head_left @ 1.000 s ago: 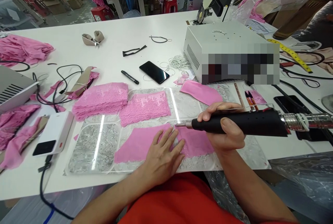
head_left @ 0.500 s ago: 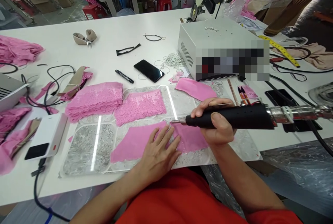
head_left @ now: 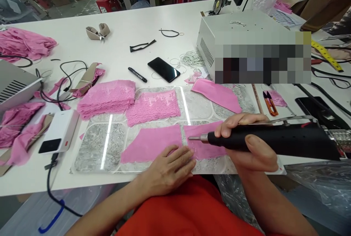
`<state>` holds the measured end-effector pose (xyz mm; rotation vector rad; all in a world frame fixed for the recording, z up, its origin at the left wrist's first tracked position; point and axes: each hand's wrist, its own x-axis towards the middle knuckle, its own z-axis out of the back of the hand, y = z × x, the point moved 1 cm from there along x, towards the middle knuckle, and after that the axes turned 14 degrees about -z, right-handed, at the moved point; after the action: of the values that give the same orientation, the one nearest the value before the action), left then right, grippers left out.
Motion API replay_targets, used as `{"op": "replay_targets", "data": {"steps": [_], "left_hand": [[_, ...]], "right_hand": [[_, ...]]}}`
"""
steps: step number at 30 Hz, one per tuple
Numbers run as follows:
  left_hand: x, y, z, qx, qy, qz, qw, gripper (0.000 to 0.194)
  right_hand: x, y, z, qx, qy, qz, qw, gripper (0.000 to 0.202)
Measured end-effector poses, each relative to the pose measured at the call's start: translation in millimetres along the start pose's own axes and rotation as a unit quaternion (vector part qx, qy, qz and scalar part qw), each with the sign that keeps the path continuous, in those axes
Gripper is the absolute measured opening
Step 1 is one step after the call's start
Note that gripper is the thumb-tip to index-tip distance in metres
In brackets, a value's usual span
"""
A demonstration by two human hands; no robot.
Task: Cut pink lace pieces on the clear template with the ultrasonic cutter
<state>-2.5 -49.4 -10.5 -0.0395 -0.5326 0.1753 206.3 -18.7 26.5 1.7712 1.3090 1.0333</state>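
My right hand (head_left: 246,141) is wrapped round a black-handled tool (head_left: 276,139) with a slim metal tip, its thumb along the near side. The tip points left, over the right-hand pink fabric piece (head_left: 205,150); I cannot tell whether it touches. My left hand (head_left: 171,168) lies palm down with fingers out, on the front edges of the pink fabric by the gap. To the left of that gap lies the other flat pink piece (head_left: 156,143), with one slanted side. Behind them are a pink lace piece (head_left: 153,108) and a lace stack (head_left: 106,99).
A patterned clear mat (head_left: 95,148) lies under the fabric. A loose pink piece (head_left: 216,95), phone (head_left: 163,69), marker (head_left: 137,74) and orange snips (head_left: 270,103) lie behind. A grey machine box (head_left: 205,53) stands back right, a white power bank (head_left: 59,132) left, with cables.
The left hand has drawn back towards my body, off the seam. The tool's tip has moved from the gap to over the right-hand fabric piece. The whole view has shifted slightly.
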Motion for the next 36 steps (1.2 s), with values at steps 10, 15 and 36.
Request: {"op": "replay_targets", "data": {"steps": [10, 15, 36], "left_hand": [[-1, 1, -3.2, -0.001, 0.002, -0.011, 1.000, 0.022], [-3, 0, -4.8, -0.006, 0.006, -0.014, 1.000, 0.023], [-2, 0, -2.8, -0.010, 0.003, -0.040, 0.999, 0.021]], "right_hand": [[3, -4, -3, 0.019, 0.029, 0.022, 0.999, 0.016], [5, -5, -6, 0.001, 0.022, 0.029, 0.999, 0.011], [-18, 10, -3, -0.003, 0.061, -0.021, 0.998, 0.014]]}}
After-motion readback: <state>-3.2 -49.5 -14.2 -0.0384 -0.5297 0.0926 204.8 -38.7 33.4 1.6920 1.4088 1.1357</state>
